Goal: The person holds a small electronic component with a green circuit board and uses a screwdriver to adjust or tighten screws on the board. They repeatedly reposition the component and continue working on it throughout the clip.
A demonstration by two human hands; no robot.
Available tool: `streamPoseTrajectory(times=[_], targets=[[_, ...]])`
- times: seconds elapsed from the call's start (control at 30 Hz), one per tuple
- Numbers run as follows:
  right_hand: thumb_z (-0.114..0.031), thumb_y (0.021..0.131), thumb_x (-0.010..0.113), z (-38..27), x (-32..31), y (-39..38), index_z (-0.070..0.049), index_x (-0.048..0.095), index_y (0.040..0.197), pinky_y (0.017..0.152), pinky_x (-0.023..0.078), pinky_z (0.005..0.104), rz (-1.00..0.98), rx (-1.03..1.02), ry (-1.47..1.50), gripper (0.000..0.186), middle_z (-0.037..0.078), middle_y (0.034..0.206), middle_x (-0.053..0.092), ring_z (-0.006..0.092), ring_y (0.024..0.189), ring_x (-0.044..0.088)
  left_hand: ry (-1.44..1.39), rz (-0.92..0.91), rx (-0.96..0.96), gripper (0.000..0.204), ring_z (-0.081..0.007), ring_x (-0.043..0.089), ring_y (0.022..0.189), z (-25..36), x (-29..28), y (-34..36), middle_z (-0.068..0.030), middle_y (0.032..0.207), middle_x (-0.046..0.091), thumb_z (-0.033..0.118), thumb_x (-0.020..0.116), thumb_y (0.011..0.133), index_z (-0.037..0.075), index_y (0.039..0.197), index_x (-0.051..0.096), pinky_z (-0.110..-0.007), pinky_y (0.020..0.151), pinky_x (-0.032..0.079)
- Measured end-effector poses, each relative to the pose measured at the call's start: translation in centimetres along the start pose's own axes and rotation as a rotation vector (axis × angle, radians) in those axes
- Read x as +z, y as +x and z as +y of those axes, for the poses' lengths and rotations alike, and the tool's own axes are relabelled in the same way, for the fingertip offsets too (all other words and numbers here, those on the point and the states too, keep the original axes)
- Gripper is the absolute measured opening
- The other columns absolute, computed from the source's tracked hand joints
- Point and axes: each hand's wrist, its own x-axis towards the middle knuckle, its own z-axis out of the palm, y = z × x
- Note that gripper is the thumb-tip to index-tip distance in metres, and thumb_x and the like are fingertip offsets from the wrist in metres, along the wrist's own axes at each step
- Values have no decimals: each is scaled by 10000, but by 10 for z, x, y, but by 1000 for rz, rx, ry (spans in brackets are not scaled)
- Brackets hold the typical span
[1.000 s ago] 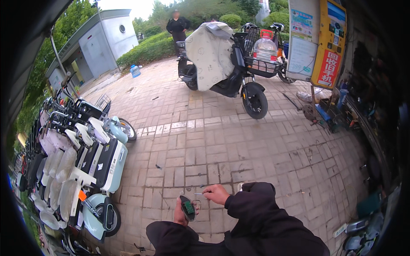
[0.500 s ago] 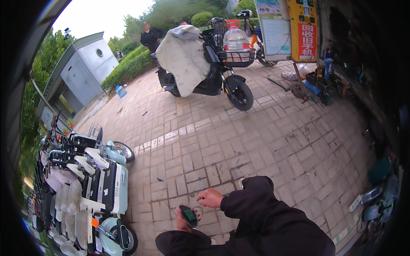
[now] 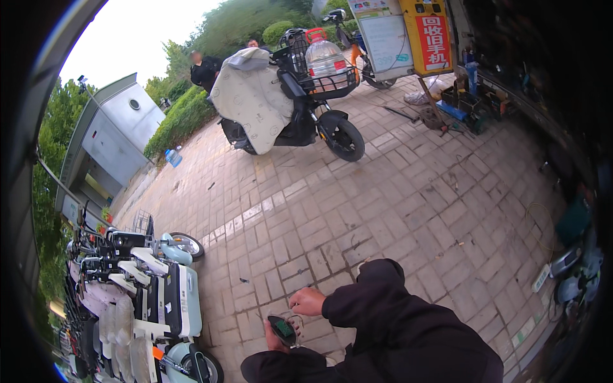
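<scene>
Cradling a dark oval casing [image 3: 274, 320] with a green circuit board [image 3: 283, 328] exposed on its face, the left hand [image 3: 272, 339] has its grip closed around the edges, thumb along the left side and fingertips showing at the right. The casing is held tilted above the reddish-grey brick paving [image 3: 408, 223], board side up. Just above and to the right of it is the right hand [image 3: 308, 301], its fingers bent and drawn in toward the casing; whether that grip pinches anything is too small to tell. Both forearms wear loose black sleeves [image 3: 408, 319].

To the left, light-blue and white electric scooters [image 3: 185, 300] stand in a close row. Farther ahead, a black scooter [image 3: 345, 137] stands on the paving, draped with a cream patterned cover [image 3: 252, 102]; a large clear plastic water jug [image 3: 325, 60] with a red handle sits in its black wire basket [image 3: 335, 89]. Behind it is a person in black clothing [image 3: 204, 73]. A yellow and red upright panel [image 3: 433, 41] stands at the upper right.
</scene>
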Motion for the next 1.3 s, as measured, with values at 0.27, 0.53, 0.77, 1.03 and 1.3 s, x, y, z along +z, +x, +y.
streamPoseTrajectory(times=[0.27, 0.53, 0.77, 1.03, 1.3], targets=[[-225, 773, 661, 1, 0, -1, -136, 812, 916, 806, 561, 508, 10, 8, -24, 227, 165, 916, 757, 385, 927, 721, -5, 55, -32, 949, -393, 728, 910, -2, -1, 0, -181, 1068, 713, 858, 281, 962, 12, 1216, 627, -531, 775, 613], [-226, 761, 663, 4, -1, -4, -132, 806, 898, 787, 564, 515, 18, 33, -46, 219, 169, 912, 754, 391, 916, 721, 7, 44, -31, 947, -383, 720, 906, -5, -6, -1, -175, 1052, 708, 854, 279, 965, 2, 1193, 625, -543, 769, 604], [-239, 764, 666, -2, -4, 1, -122, 807, 905, 800, 562, 525, -23, -58, -52, 232, 182, 910, 752, 402, 918, 718, 7, 59, -22, 874, -402, 716, 904, -5, -2, 3, -171, 1071, 712, 837, 340, 970, 33, 1180, 611, -571, 795, 606], [-225, 794, 660, 6, -1, -2, -122, 797, 895, 786, 563, 529, -14, 5, -78, 198, 192, 886, 746, 414, 906, 719, 5, 21, 2, 894, -385, 709, 908, -4, 3, -1, -177, 1038, 692, 845, 315, 971, 20, 1148, 611, -541, 797, 610], [-246, 775, 684, 7, 2, 2, -133, 801, 897, 777, 563, 517, -33, 8, -127, 204, 152, 888, 755, 392, 886, 721, 35, 19, 8, 900, -385, 715, 932, -1, 9, -7, -181, 1067, 700, 832, 304, 983, 8, 1170, 615, -526, 801, 611]])
